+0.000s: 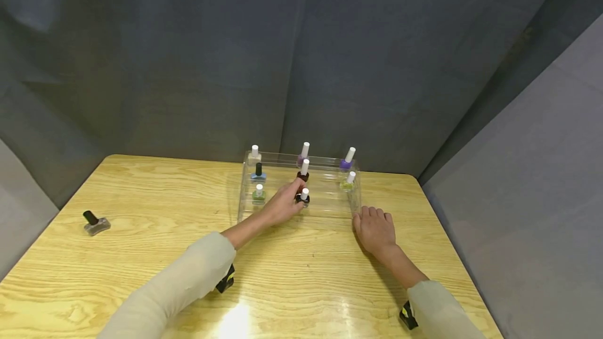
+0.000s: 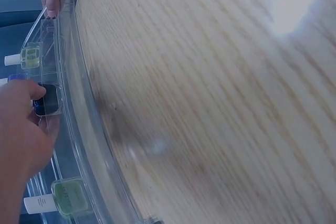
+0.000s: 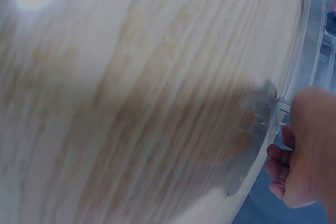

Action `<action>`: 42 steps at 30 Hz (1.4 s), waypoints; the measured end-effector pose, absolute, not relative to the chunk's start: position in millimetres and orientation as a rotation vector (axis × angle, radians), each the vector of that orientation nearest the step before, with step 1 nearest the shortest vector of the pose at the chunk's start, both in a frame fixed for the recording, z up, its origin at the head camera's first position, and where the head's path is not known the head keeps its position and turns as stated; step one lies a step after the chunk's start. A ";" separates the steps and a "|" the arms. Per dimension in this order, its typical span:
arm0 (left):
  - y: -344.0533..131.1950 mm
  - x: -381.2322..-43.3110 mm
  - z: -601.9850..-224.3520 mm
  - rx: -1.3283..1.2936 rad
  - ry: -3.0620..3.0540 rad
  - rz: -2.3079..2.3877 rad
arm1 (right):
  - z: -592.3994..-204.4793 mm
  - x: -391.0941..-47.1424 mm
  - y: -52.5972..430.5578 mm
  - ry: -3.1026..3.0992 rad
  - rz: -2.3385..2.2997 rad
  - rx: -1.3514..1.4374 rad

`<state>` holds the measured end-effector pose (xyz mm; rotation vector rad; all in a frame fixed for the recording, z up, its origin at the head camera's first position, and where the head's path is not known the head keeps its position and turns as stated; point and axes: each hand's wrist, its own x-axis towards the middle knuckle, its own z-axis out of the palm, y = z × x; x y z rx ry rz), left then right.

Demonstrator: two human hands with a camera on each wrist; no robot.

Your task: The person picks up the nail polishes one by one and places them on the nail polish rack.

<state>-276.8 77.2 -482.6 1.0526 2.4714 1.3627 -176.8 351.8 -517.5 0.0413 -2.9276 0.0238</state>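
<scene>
A clear tiered display rack (image 1: 330,213) stands at the back of the table, holding several nail polish bottles. My left hand (image 1: 282,204) reaches into it and pinches a dark nail polish bottle (image 2: 48,100) with a white cap in the middle of the front tier. Just behind the fingers stands a dark red bottle (image 1: 303,176). At the rack's right front corner, my right hand (image 1: 377,229) holds the side edge, its thumb at the clear wall and the other fingers curled outside.
A green bottle (image 1: 258,196) sits left on the front tier, a blue one (image 1: 258,176) behind it. Yellow (image 1: 347,185) and purple (image 1: 346,163) bottles stand at right. A black-capped bottle (image 1: 97,225) lies alone on the table's left. A dark curtain (image 1: 198,67) hangs behind.
</scene>
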 end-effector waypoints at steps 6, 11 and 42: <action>71.4 -275.7 -480.3 1.033 2.500 1.365 | -519.6 -178.1 351.8 -2.927 0.009 0.050; 62.6 -272.2 -471.2 1.026 2.444 1.476 | -518.0 -176.6 350.3 -2.923 0.006 0.047; -104.5 -262.9 -434.1 0.937 2.599 1.620 | -518.0 -179.9 351.7 -2.983 0.025 0.021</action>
